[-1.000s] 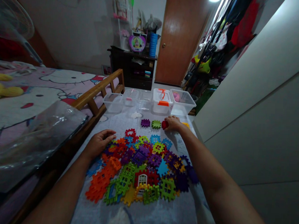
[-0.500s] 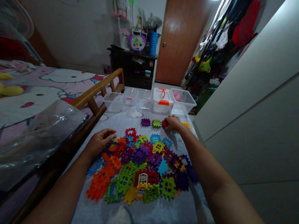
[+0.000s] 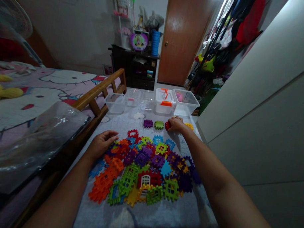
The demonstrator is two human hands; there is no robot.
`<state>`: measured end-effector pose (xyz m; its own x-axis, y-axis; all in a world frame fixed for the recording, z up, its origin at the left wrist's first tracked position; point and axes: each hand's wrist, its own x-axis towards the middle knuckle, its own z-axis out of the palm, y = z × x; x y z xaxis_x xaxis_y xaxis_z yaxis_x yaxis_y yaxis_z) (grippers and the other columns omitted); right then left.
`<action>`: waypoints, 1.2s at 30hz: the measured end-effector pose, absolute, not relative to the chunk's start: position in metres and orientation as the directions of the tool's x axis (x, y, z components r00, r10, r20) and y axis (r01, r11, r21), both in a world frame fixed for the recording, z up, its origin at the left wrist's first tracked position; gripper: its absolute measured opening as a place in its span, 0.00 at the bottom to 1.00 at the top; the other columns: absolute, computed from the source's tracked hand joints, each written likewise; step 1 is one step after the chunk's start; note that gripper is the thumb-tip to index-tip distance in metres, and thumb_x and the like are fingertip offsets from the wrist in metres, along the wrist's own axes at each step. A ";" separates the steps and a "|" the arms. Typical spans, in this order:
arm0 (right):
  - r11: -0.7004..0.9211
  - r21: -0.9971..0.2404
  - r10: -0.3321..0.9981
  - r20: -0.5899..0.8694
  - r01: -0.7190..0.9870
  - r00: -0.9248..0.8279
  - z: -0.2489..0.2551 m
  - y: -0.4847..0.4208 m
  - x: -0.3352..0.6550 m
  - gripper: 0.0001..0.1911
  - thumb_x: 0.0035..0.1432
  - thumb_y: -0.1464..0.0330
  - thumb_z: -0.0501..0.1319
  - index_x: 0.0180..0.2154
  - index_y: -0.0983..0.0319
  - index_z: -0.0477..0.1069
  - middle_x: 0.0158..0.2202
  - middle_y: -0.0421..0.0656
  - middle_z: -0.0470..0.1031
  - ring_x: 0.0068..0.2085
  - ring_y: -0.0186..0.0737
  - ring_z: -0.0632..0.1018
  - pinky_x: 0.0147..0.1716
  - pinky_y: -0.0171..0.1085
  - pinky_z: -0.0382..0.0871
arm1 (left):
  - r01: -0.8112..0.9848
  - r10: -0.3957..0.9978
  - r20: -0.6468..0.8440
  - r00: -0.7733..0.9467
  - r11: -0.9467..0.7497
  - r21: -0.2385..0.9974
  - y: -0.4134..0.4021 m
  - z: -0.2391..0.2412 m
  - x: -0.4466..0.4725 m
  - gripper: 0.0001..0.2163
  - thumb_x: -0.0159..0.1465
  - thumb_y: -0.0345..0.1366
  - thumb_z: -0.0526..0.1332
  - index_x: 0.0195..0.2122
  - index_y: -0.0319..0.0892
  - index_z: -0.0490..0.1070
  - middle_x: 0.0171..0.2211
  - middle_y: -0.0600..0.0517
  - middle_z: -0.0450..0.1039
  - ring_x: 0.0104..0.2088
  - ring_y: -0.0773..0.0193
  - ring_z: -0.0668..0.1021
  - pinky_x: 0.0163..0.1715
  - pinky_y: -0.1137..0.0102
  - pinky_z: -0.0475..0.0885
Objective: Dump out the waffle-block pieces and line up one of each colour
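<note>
The right hand (image 3: 176,124) grips a red piece (image 3: 167,126) on the tabletop (image 3: 163,214), just beside a green piece (image 3: 159,125). The left hand (image 3: 101,144) rests half curled, holding nothing, touching the pile of pieces (image 3: 142,170).

left hand (image 3: 101,143): bare | left forearm (image 3: 66,194): bare to frame edge | right hand (image 3: 176,124): bare | right forearm (image 3: 214,182): bare, broad

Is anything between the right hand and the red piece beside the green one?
Nothing visible does. The right hand lies on the red piece, fingers touching it. The green piece sits just left of it, with the purple piece beyond.
</note>
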<state>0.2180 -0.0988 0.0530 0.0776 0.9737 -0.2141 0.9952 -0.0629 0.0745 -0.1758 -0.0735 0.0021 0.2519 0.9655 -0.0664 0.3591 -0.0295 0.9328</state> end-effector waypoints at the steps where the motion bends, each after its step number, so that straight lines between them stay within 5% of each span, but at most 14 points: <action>1: -0.064 0.074 0.974 -0.212 0.995 0.078 0.053 -0.099 0.218 0.25 0.51 0.60 0.66 0.50 0.62 0.75 0.54 0.56 0.74 0.56 0.62 0.69 0.52 0.51 0.62 | 0.360 0.966 -0.068 0.250 -0.027 0.933 -0.074 0.003 -0.175 0.28 0.46 0.59 0.70 0.39 0.42 0.77 0.36 0.47 0.81 0.38 0.52 0.81 0.37 0.65 0.76; 7: -0.072 0.024 0.994 -0.084 0.997 0.074 0.067 -0.114 0.214 0.36 0.50 0.58 0.68 0.60 0.62 0.67 0.59 0.56 0.69 0.59 0.61 0.67 0.57 0.52 0.58 | 0.369 0.967 -0.073 0.244 -0.023 0.929 -0.074 0.004 -0.175 0.27 0.46 0.59 0.70 0.39 0.42 0.77 0.35 0.47 0.81 0.38 0.53 0.81 0.38 0.65 0.76; 10: -0.005 -0.093 1.000 0.024 0.996 0.007 0.072 -0.134 0.206 0.28 0.57 0.62 0.64 0.58 0.64 0.69 0.55 0.55 0.72 0.54 0.54 0.71 0.53 0.45 0.62 | 0.364 0.966 -0.070 0.248 -0.026 0.931 -0.075 0.005 -0.174 0.27 0.47 0.58 0.69 0.40 0.42 0.77 0.36 0.48 0.81 0.38 0.53 0.81 0.37 0.65 0.75; 15: 0.126 -0.244 0.987 -0.068 0.962 -0.146 0.058 -0.157 0.180 0.15 0.59 0.68 0.62 0.47 0.65 0.75 0.45 0.50 0.78 0.46 0.43 0.75 0.46 0.36 0.65 | 0.352 0.964 -0.060 0.260 -0.037 0.935 -0.075 0.004 -0.175 0.27 0.47 0.58 0.69 0.40 0.41 0.77 0.36 0.46 0.82 0.39 0.52 0.81 0.38 0.65 0.75; 27: -0.024 -0.285 0.995 -0.097 0.958 -0.004 0.033 -0.146 0.161 0.08 0.53 0.75 0.60 0.35 0.61 0.76 0.39 0.45 0.81 0.41 0.40 0.78 0.39 0.33 0.66 | 0.326 0.963 -0.041 0.268 -0.051 0.944 -0.071 -0.007 -0.178 0.27 0.50 0.59 0.68 0.41 0.42 0.77 0.37 0.46 0.82 0.39 0.53 0.82 0.38 0.65 0.76; 36: -0.135 -0.532 0.969 0.104 0.836 0.223 0.046 -0.172 0.190 0.05 0.56 0.73 0.58 0.35 0.60 0.70 0.34 0.41 0.78 0.33 0.36 0.76 0.35 0.33 0.67 | 0.336 0.961 -0.047 0.274 -0.049 0.941 -0.067 -0.011 -0.179 0.27 0.49 0.58 0.69 0.42 0.41 0.77 0.36 0.46 0.82 0.39 0.53 0.81 0.39 0.65 0.75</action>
